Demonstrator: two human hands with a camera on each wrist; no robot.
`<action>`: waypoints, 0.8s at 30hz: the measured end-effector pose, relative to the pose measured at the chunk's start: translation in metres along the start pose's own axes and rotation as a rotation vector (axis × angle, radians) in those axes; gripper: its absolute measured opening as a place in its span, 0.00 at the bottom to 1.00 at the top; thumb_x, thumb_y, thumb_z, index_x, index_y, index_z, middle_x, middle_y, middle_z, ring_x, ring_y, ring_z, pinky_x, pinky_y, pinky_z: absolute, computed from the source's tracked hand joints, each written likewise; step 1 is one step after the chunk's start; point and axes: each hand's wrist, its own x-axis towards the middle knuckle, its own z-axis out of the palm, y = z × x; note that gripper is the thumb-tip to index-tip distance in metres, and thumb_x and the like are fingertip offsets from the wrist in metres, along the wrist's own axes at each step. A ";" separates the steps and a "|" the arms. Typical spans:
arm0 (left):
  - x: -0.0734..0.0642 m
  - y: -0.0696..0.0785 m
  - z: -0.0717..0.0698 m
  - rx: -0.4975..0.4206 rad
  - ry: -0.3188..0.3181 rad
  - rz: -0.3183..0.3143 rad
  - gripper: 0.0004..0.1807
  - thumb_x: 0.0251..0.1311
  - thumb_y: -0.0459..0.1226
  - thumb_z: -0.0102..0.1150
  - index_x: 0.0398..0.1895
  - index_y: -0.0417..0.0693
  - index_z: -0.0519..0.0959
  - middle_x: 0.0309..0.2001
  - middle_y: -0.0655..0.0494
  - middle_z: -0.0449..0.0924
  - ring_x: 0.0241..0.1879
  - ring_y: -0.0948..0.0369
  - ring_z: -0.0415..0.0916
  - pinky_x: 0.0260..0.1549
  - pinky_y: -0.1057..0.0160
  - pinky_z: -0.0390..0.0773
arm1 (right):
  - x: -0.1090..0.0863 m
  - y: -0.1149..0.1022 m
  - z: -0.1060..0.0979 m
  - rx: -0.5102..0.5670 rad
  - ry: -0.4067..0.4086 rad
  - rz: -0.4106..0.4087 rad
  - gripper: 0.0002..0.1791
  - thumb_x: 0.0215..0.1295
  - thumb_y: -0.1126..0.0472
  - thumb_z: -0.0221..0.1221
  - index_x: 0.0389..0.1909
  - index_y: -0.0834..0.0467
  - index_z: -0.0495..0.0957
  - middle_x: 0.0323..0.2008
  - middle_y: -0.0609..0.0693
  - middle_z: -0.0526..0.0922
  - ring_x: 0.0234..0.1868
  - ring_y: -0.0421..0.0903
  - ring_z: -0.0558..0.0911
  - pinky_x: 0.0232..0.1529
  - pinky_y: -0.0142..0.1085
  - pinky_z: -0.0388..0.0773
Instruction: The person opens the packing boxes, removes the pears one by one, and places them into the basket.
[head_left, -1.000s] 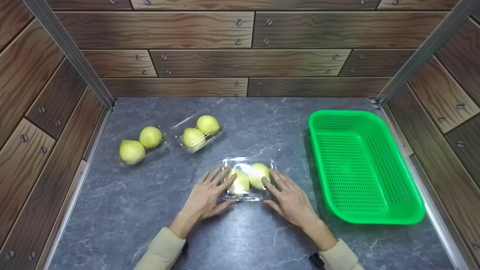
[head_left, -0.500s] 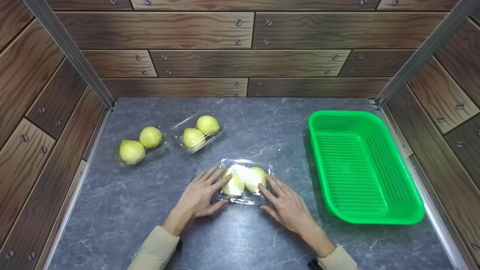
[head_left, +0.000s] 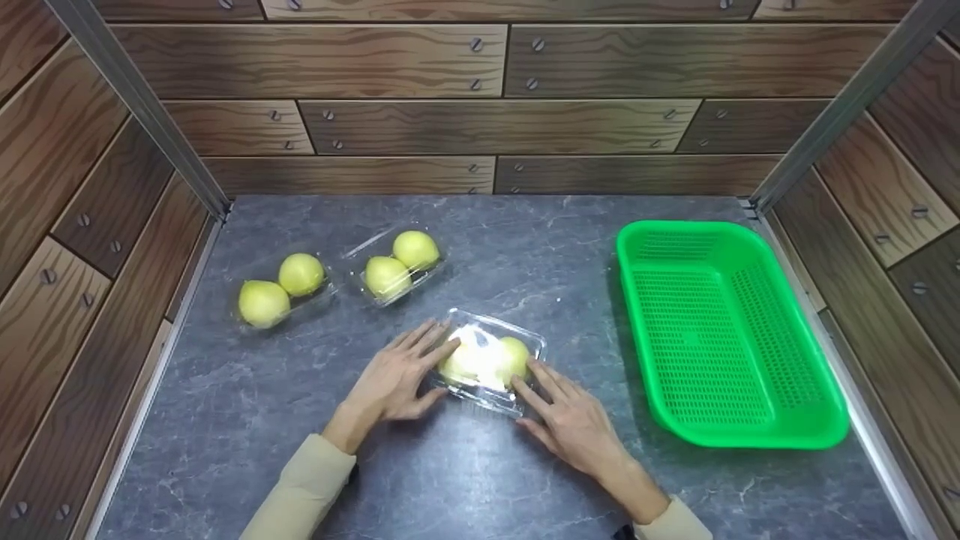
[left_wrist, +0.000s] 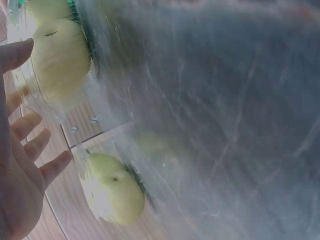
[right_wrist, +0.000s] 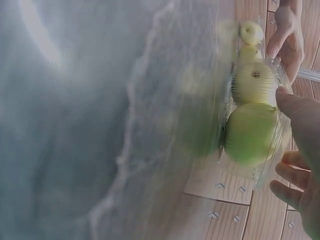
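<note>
A clear plastic clamshell box (head_left: pixel 501 324) with two yellow-green pears (head_left: pixel 515 358) inside lies on the grey marbled table, turned at a slant, strong glare on its lid. At its left side is my left hand (head_left: pixel 390 379), fingers spread and fairly straight, index fingertip over the lid's edge. My right hand (head_left: pixel 574 420) touches the opposite side with extended fingers, thumb near the front corner. In the right wrist view the pears (right_wrist: pixel 250 132) show through the box wall, right thumb at its upper edge. The left wrist view shows the left thumb beside a boxed pear (left_wrist: pixel 60 60).
Two more clear boxes of pears lie at the back left: one holding a pair (head_left: pixel 388 278) nearer the middle, another pair (head_left: pixel 264 303) farther left. A green plastic basket (head_left: pixel 814 360) stands at the right. Wood-patterned walls (head_left: pixel 405 60) enclose the table.
Both hands have shifted slightly left with the box. The box has turned clockwise, its right side swinging toward the front. The other boxes and the basket stay put.
</note>
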 end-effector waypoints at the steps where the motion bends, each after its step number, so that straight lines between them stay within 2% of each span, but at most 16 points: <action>1: 0.001 -0.001 0.000 0.004 -0.007 0.000 0.43 0.66 0.58 0.61 0.81 0.56 0.64 0.83 0.49 0.61 0.81 0.47 0.61 0.77 0.44 0.71 | 0.000 -0.001 -0.001 -0.006 0.000 -0.001 0.36 0.62 0.39 0.70 0.71 0.47 0.77 0.72 0.59 0.77 0.65 0.57 0.83 0.59 0.49 0.88; 11: 0.006 -0.008 0.000 0.018 -0.017 0.004 0.45 0.65 0.59 0.61 0.82 0.55 0.62 0.82 0.47 0.61 0.81 0.46 0.61 0.78 0.45 0.71 | -0.001 -0.009 -0.005 -0.027 -0.009 -0.004 0.35 0.61 0.40 0.71 0.69 0.45 0.79 0.70 0.57 0.79 0.64 0.55 0.84 0.56 0.47 0.90; 15: 0.005 -0.005 -0.001 -0.011 -0.023 -0.026 0.47 0.64 0.59 0.62 0.83 0.53 0.60 0.83 0.44 0.59 0.82 0.45 0.58 0.78 0.43 0.70 | 0.000 -0.007 -0.005 -0.024 -0.006 -0.023 0.35 0.60 0.41 0.72 0.69 0.45 0.79 0.70 0.57 0.79 0.64 0.55 0.84 0.57 0.48 0.90; 19: -0.001 0.007 0.000 -0.113 0.014 -0.121 0.50 0.64 0.59 0.63 0.84 0.46 0.57 0.83 0.39 0.56 0.82 0.42 0.56 0.78 0.39 0.68 | 0.001 0.004 -0.005 -0.009 0.023 -0.079 0.35 0.58 0.44 0.74 0.67 0.48 0.81 0.68 0.57 0.80 0.64 0.55 0.84 0.58 0.48 0.89; 24: -0.013 0.030 0.002 -0.379 0.183 -0.330 0.50 0.66 0.54 0.66 0.82 0.37 0.57 0.80 0.35 0.60 0.79 0.38 0.61 0.77 0.34 0.66 | 0.005 0.026 -0.006 0.005 0.114 -0.160 0.34 0.55 0.49 0.76 0.63 0.52 0.83 0.62 0.58 0.85 0.59 0.55 0.87 0.55 0.47 0.90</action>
